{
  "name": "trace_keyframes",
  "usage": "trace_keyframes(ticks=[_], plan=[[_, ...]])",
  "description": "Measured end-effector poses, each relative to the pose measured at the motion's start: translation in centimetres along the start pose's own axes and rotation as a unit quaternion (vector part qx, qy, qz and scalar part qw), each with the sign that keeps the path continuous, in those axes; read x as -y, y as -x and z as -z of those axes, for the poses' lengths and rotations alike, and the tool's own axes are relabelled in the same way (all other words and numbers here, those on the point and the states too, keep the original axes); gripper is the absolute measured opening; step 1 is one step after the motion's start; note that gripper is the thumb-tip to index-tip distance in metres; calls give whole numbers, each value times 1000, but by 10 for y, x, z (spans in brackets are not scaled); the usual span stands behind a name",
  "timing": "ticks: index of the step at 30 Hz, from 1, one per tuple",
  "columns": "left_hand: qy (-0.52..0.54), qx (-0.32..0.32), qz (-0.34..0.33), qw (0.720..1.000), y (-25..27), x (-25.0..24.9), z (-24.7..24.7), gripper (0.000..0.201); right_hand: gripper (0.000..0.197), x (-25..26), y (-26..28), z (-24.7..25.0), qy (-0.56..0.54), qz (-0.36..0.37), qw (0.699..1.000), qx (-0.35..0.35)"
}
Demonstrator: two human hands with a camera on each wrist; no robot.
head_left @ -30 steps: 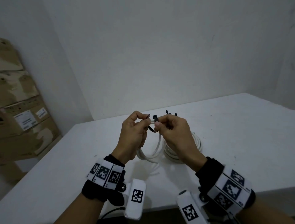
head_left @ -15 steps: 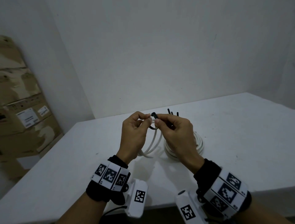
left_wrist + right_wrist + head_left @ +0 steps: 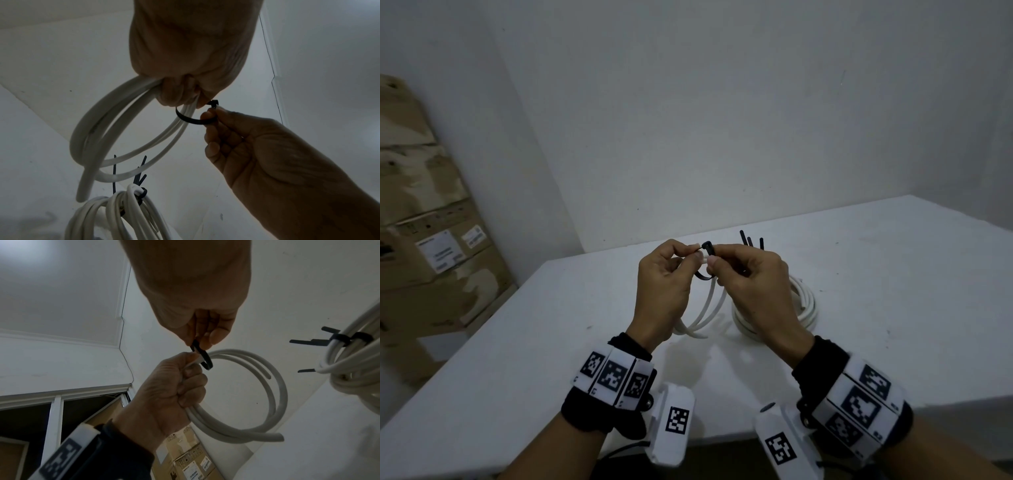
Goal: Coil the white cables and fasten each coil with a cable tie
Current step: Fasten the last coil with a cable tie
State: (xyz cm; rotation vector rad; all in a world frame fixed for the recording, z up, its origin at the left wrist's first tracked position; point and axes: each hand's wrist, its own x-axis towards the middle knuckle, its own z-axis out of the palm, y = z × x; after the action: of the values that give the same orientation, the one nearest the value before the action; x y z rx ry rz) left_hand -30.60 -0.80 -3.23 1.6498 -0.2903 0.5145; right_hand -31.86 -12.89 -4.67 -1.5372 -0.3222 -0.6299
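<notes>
Between both hands' pinching fingers (image 3: 697, 256), black cable tie (image 3: 191, 119) looped around left-held white coil (image 3: 257, 395).

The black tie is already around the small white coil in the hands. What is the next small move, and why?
Probably pull the tail through the head to tighten the loop. The black tie hangs slack around the coil, which the left hand grips, while the right hand pinches the tie near its head. The bundle on the table already wears tight ties.
</notes>
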Motion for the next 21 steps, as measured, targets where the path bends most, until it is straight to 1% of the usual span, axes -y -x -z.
trace_keyframes(ticks=[2, 6, 14, 17, 21], plan=[[-3, -1, 2, 1000, 1, 0, -1, 15, 16, -1, -1, 0, 9, 1, 1000, 3], [-3, 6, 7, 1000, 3, -1, -2, 18, 27, -4, -1, 1, 7, 4, 1000, 30], [-19, 27, 1, 999, 8, -2, -3, 10, 30, -9, -2, 5, 30, -21, 998, 56], [-26, 37, -5, 999, 9, -2, -4, 11, 29, -7, -3, 6, 65, -23, 995, 71], [-24, 42, 2, 999, 6, -4, -4, 11, 26, -2, -12, 11, 75, -44, 991, 103]])
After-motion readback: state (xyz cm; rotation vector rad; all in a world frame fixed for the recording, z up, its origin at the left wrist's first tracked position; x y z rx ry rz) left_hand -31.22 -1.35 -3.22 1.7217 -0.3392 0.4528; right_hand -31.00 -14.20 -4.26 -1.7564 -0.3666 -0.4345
